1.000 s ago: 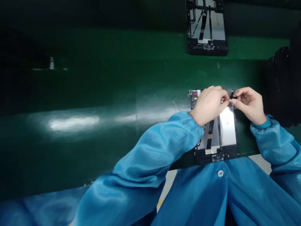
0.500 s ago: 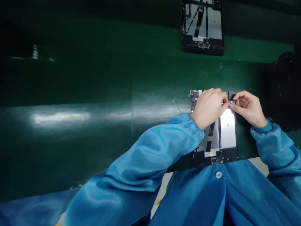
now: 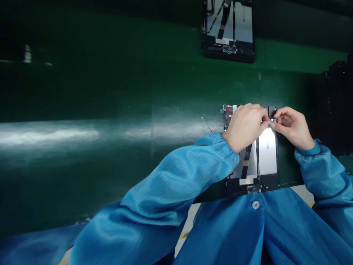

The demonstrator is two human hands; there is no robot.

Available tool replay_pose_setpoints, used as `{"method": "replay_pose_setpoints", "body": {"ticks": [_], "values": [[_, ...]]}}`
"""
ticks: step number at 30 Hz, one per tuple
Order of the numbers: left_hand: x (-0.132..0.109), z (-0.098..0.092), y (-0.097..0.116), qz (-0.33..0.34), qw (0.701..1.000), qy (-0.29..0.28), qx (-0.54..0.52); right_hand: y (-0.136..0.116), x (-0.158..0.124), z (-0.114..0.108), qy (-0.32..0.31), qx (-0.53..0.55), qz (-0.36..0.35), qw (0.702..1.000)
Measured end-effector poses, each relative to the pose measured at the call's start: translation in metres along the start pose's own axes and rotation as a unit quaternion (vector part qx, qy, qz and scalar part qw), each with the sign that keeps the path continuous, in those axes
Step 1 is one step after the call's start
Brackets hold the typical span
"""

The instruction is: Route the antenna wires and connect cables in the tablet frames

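Observation:
An opened tablet (image 3: 267,151) lies on the green bench mat, with a dark circuit board (image 3: 228,116) along its far edge and black flat flex cables over a silver panel. My left hand (image 3: 245,127) rests over the board's far side, its fingertips at the top right corner. My right hand (image 3: 292,127) comes in from the right, and its fingertips pinch a small dark part (image 3: 271,120) there. Fingers of both hands meet on that part, which is mostly hidden, so I cannot tell exactly what it is.
A second opened tablet (image 3: 228,31) lies further along the green mat (image 3: 138,95), near the top of the view. A thin wire (image 3: 206,124) lies left of my left hand. A black object (image 3: 332,103) stands at the right. My blue smock sleeves fill the foreground.
My hands stay nearly still at the same corner. The view has shifted, so the far tablet and the glare on the mat sit further left.

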State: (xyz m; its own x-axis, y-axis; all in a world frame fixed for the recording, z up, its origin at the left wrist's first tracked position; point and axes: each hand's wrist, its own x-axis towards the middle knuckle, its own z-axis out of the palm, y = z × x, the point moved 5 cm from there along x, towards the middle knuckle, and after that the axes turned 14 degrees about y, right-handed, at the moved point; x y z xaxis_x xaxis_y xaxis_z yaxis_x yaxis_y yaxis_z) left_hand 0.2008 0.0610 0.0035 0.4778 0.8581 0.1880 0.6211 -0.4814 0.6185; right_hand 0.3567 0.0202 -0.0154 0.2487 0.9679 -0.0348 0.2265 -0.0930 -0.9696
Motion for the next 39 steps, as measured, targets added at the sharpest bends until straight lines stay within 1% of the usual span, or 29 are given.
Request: {"method": "replay_pose_setpoints", "body": {"ticks": [5, 12, 17, 20, 24, 30, 34, 39], "values": [[-0.0009, 0.0011, -0.0014, 0.009, 1.000, 0.011, -0.003, 0.0015, -0.0003, 0.0000, 0.006, 0.015, 0.008, 1.000], [0.0014, 0.0006, 0.0000, -0.007, 1.000, -0.007, 0.002, -0.0015, -0.0002, 0.0012, 0.019, -0.029, -0.010, 0.999], [0.0031, 0.0015, 0.0006, -0.011, 1.000, -0.015, 0.013, 0.0037, 0.0035, 0.0016, 0.004, 0.000, 0.019, 1.000], [0.0040, 0.0031, 0.0001, -0.007, 1.000, -0.014, 0.017, 0.0057, 0.0042, 0.0008, 0.006, 0.017, 0.025, 1.000], [0.0050, 0.0040, 0.0005, -0.009, 0.999, -0.023, 0.029, 0.0058, 0.0044, -0.0001, 0.016, 0.006, 0.021, 1.000], [0.0058, 0.0027, 0.0024, -0.011, 0.999, -0.028, 0.030, 0.0068, 0.0058, -0.0010, 0.009, 0.005, 0.033, 0.999], [0.0057, 0.0052, 0.0014, -0.004, 0.999, -0.018, 0.026, 0.0048, 0.0060, -0.0024, 0.009, -0.012, 0.023, 1.000], [0.0067, 0.0089, 0.0035, -0.004, 0.999, -0.018, 0.029, 0.0011, 0.0060, -0.0008, 0.012, -0.038, 0.006, 0.999]]}}
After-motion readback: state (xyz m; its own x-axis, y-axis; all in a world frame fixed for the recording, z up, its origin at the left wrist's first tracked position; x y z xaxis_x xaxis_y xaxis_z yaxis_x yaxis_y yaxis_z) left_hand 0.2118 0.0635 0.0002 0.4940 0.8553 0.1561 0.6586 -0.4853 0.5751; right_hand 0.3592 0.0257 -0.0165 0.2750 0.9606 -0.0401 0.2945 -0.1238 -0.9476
